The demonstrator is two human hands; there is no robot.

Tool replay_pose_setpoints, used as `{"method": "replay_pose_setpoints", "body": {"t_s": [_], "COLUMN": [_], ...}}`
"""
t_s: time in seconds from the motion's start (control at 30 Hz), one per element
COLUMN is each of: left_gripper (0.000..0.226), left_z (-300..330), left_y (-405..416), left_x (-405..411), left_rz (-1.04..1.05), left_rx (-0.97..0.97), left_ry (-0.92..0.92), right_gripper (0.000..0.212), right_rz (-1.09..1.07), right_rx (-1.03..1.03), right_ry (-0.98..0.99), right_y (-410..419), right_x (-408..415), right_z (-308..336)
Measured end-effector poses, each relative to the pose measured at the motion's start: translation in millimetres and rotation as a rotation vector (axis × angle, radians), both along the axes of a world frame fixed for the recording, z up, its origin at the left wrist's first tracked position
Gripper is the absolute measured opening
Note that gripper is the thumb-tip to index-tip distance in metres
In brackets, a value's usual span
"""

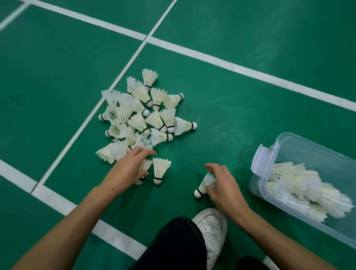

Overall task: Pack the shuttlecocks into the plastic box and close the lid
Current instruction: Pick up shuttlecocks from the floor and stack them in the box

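Gripping shuttlecocks, both hands [128, 169]; plastic box [307, 152] part-filled

My left hand [130, 169] curls over a shuttlecock [144, 170] at the near edge of the pile [141, 117] on the green floor [225, 108]. My right hand [221, 187] pinches another shuttlecock [204, 184], left of the clear plastic box [307, 152] holding more.

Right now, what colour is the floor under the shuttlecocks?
Green floor with white lines, seen in the head view.

A green court floor [238, 45] crossed by white lines [217, 60], a white perforated shoe [212, 228], dark trousers [178, 249].
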State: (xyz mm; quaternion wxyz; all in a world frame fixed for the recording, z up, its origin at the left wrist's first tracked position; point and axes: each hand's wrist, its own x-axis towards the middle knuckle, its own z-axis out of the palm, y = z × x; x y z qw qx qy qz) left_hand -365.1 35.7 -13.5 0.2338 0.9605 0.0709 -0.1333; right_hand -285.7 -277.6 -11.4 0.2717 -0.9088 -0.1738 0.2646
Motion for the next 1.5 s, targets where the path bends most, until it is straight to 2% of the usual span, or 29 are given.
{"method": "replay_pose_setpoints", "body": {"t_s": [0.13,0.3,0.37,0.43,0.53,0.6,0.67,0.77,0.83,0.97,1.1,1.27,1.37,1.5], "left_gripper": [0.058,0.019,0.013,0.024,0.063,0.077,0.073,0.042,0.03,0.037,0.03,0.036,0.042,0.038], "left_z": [-6,-13,-10,-4,14,19,16,7,4,23,72,127,142,133], "left_y": [-3,-16,-21,-28,-45,-61,-76,-89,-92,-94,-117,-171,-201,-234], "left_x": [16,27,28,28,29,32,39,48,52,63,87,120,136,152], "left_rz": [-0.019,-0.003,0.022,-0.017,-0.143,-0.251,-0.31,-0.337,-0.33,-0.257,-0.21,-0.256,-0.329,-0.444], "left_rx": [-0.077,-0.07,-0.076,-0.053,-0.071,0.001,0.082,0.142,0.102,-0.12,-0.26,-0.309,-0.347,-0.385], "left_ry": [0.048,0.049,0.033,0.05,0.129,0.195,0.267,0.298,0.267,0.158,-0.055,-0.272,-0.298,-0.309], "right_gripper": [0.068,0.067,0.067,0.066,0.066,0.066,0.066,0.065,0.065,0.066,0.064,0.055,0.052,0.051], "right_rz": [0.022,0.006,-0.001,-0.008,-0.024,-0.028,-0.028,-0.023,-0.008,0.031,-0.006,-0.283,-0.473,-0.63], "right_rx": [0.046,0.104,0.131,0.152,0.169,0.17,0.166,0.185,0.206,0.269,0.357,0.506,0.564,0.545], "right_ry": [0.0,0.015,0.009,-0.011,-0.027,-0.019,-0.011,-0.015,-0.041,-0.15,-0.312,-0.378,-0.342,-0.26], "right_y": [4,0,-3,-7,-14,-17,-19,-18,-20,-36,-72,-133,-172,-210], "right_x": [6,8,10,12,12,10,9,5,3,0,9,25,34,29], "right_z": [0,7,12,18,22,20,18,17,23,54,97,133,138,125]}}
